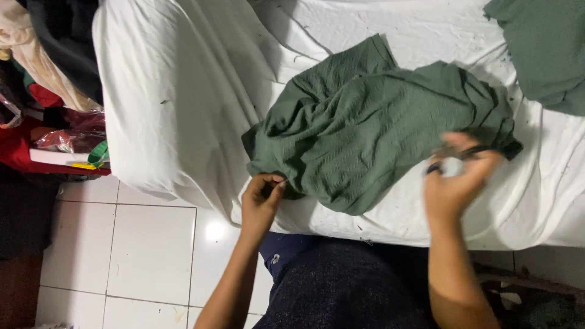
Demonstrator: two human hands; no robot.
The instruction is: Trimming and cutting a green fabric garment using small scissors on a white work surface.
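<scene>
Left hand — fingers pinched on the near edge of the crumpled green garment. Right hand — blurred, fingers curled on small dark scissors at the garment's right edge.

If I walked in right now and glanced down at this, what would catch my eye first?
Most likely the crumpled green cloth in the middle of the white sheet. The left hand pinches its lower left edge, while the right hand, blurred, holds a small dark tool at its right end. A second green piece lies in the top right corner, and a heap of mixed clothes sits at far left.
</scene>
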